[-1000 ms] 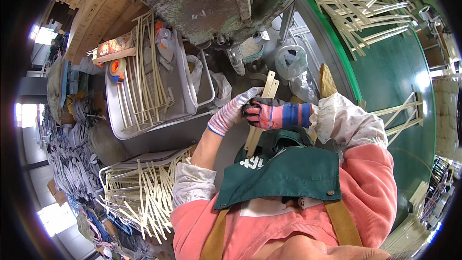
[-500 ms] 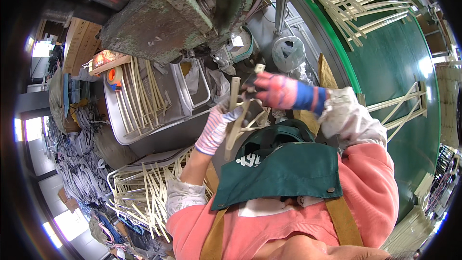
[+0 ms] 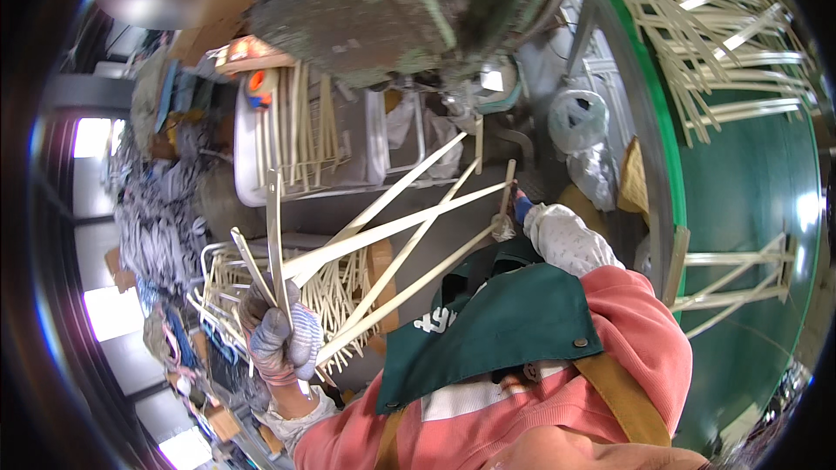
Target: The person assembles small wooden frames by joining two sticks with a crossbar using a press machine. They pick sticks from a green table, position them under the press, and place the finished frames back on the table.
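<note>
A cream frame of long narrow strips (image 3: pixel 383 233), several of them crossing, stretches between my hands in front of my body. Gloved and low on the left, my left hand (image 3: pixel 286 339) is closed around one end of it. Two flat end bars stick up past its fingers. At the other end, beside the green apron (image 3: pixel 496 313), my right hand (image 3: pixel 519 200) grips a short crossbar. Only its dark fingertips and blue cuff show behind the white sleeve cover.
A worn green machine (image 3: pixel 374 26) stands ahead. Strips lie in a white tray (image 3: pixel 248 165) at left and a wire basket (image 3: pixel 209 252) below it. The green table (image 3: pixel 731 183) at right bears piled strips and a crossed frame. A bag-lined bin (image 3: pixel 579 122) stands beside it.
My hands have moved apart, the left down and leftward, the right slightly lower. The frame, bunched between them before, now lies spread out. The view has shifted.
</note>
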### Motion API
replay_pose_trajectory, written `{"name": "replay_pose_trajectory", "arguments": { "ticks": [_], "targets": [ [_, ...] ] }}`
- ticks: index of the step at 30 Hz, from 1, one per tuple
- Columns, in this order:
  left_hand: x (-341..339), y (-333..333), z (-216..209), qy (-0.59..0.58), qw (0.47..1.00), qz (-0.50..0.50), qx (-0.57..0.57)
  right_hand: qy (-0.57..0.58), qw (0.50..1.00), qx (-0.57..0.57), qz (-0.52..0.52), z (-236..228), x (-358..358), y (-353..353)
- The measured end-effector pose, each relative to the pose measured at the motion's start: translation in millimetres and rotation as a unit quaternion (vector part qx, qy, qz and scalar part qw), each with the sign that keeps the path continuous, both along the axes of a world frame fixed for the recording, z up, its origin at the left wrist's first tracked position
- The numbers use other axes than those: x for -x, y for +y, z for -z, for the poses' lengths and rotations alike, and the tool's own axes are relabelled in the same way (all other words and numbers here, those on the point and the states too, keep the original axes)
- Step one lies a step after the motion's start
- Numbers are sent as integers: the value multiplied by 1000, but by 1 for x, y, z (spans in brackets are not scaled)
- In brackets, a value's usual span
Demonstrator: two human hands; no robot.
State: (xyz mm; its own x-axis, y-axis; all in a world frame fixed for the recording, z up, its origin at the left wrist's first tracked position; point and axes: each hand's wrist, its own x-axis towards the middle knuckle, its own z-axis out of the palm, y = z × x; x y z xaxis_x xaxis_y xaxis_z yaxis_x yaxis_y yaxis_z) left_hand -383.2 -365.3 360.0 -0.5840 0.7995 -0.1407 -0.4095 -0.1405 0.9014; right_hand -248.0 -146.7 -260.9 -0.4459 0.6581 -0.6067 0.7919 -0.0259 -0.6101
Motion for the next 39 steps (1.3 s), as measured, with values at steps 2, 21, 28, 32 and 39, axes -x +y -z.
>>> {"name": "replay_pose_trajectory", "arguments": {
  "ticks": [2,21,28,32,39],
  "targets": [
    [9,-20,-7,20,999,-17,-32,28,999,-38,20,9,-2,12],
    [52,9,200,-135,987,-80,35,416,780,-371,286,-416,-494,462],
    [9,79,189,-97,993,-58,15,367,905,-202,67,-477,-213,203],
    [-2,143,188,-49,987,-153,16,374,920,114,-10,-458,-58,71],
    [11,198,202,-69,982,-169,54,362,918,148,64,-420,10,49]
  ]
}}
